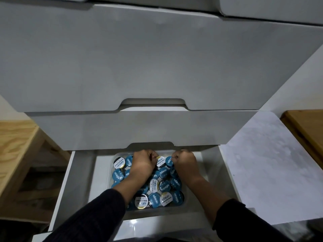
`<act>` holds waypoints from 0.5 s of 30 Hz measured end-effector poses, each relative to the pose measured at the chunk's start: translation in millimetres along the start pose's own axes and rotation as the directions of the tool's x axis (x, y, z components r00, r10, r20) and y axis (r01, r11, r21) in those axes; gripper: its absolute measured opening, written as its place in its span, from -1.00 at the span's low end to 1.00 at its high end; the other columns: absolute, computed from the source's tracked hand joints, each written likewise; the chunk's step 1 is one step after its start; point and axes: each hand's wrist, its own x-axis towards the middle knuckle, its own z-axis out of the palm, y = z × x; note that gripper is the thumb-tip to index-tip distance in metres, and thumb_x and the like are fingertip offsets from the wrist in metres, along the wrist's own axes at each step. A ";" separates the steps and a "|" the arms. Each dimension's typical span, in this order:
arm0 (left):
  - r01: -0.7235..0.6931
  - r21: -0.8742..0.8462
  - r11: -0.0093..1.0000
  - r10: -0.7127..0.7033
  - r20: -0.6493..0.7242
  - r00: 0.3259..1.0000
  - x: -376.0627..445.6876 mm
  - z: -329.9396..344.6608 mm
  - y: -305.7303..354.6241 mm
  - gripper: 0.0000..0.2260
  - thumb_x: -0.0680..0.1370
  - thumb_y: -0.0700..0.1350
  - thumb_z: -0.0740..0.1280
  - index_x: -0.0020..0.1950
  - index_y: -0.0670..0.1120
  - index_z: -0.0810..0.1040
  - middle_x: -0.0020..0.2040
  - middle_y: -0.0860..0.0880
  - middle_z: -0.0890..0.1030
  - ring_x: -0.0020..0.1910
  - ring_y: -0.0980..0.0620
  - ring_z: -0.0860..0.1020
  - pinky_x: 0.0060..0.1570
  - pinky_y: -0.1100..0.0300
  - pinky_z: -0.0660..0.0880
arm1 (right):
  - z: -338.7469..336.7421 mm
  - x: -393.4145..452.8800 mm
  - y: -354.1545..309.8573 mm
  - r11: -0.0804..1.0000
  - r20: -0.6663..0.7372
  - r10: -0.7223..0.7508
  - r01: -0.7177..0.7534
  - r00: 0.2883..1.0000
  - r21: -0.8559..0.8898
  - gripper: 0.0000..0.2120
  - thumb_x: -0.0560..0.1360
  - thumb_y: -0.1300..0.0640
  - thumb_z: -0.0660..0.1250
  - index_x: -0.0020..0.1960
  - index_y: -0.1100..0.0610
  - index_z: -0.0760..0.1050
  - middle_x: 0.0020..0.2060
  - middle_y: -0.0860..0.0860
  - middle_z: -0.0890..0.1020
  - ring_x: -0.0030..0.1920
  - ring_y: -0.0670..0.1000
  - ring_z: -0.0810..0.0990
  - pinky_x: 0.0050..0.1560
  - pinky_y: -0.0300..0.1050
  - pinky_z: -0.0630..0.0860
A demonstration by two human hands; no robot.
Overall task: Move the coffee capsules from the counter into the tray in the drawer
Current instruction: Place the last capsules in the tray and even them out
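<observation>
A clear plastic tray (185,198) lies in the open bottom drawer (83,172) and holds several coffee capsules (154,199) with blue or white-and-gold lids. Both my hands reach into the far end of the tray with fingers curled. My left hand (142,163) has its fingertips on a white-lidded capsule (160,161). My right hand (185,162) has its fingertips on a blue-lidded capsule (168,161). What lies inside either palm is hidden. The counter is not in view.
Two shut white drawer fronts (157,67) rise above the open drawer and overhang its back. A wooden shelf (15,142) stands at the left, a wooden surface (305,124) at the right, and a pale sheet (265,163) lies right of the drawer.
</observation>
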 end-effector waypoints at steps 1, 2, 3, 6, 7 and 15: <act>-0.016 0.013 1.000 0.016 -0.004 1.000 -2.3 -1.7 0.4 -0.92 0.51 -0.20 0.33 -0.08 -0.07 0.61 -0.15 -0.03 0.65 -0.28 0.15 0.58 -0.26 0.37 0.47 | -2.2 -1.5 -1.1 0.999 0.012 -0.023 0.023 1.000 -0.031 -0.80 0.52 0.24 0.19 -0.13 0.31 0.55 -0.12 0.20 0.60 -0.15 0.08 0.51 -0.19 -0.19 0.33; -0.039 0.031 0.999 0.039 -0.010 0.999 -5.3 -3.7 1.0 -0.91 0.52 -0.19 0.31 -0.09 -0.07 0.61 -0.15 -0.03 0.65 -0.29 0.16 0.57 -0.29 0.39 0.47 | -4.4 -3.2 -2.6 0.996 0.022 -0.047 0.049 0.999 -0.076 -0.78 0.54 0.21 0.17 -0.05 0.29 0.55 -0.06 0.18 0.59 -0.07 0.08 0.51 -0.10 -0.18 0.34; -0.069 0.064 0.996 0.070 -0.014 0.997 -8.9 -5.5 1.2 -0.90 0.54 -0.17 0.29 -0.08 -0.07 0.61 -0.14 -0.05 0.66 -0.28 0.12 0.58 -0.27 0.36 0.49 | -6.4 -5.4 -4.1 0.990 0.027 -0.069 0.072 0.997 -0.123 -0.76 0.56 0.18 0.15 0.04 0.27 0.54 0.01 0.16 0.57 0.01 0.08 0.49 0.00 -0.18 0.35; -0.174 0.299 0.938 0.179 0.011 0.984 -20.8 -10.6 3.4 -0.82 0.56 -0.13 0.22 0.05 -0.11 0.59 -0.03 -0.13 0.63 -0.11 -0.04 0.59 -0.09 0.18 0.51 | -9.1 -16.0 -12.9 0.973 0.058 -0.065 0.077 0.996 -0.216 -0.71 0.55 0.11 0.15 0.20 0.22 0.46 0.13 0.12 0.52 0.14 0.08 0.46 0.13 -0.10 0.41; -0.188 0.379 0.906 0.191 0.032 0.981 -25.4 -11.7 3.9 -0.79 0.57 -0.10 0.21 0.08 -0.11 0.58 0.01 -0.14 0.61 -0.05 -0.06 0.58 -0.05 0.14 0.50 | -9.0 -21.5 -16.0 0.969 0.073 -0.049 0.065 0.996 -0.237 -0.68 0.55 0.10 0.16 0.24 0.22 0.43 0.17 0.13 0.49 0.17 0.09 0.45 0.15 -0.08 0.41; -0.215 0.578 0.787 0.225 0.056 0.973 -62.9 -12.0 -9.1 -0.70 0.59 -0.03 0.14 0.21 -0.17 0.47 0.19 -0.14 0.51 0.17 -0.08 0.48 0.06 0.08 0.47 | -5.0 -77.1 -34.4 0.910 0.114 -0.050 0.092 0.992 -0.404 -0.58 0.60 0.03 0.02 0.33 0.27 0.31 0.28 0.21 0.42 0.29 0.15 0.34 0.32 -0.09 0.22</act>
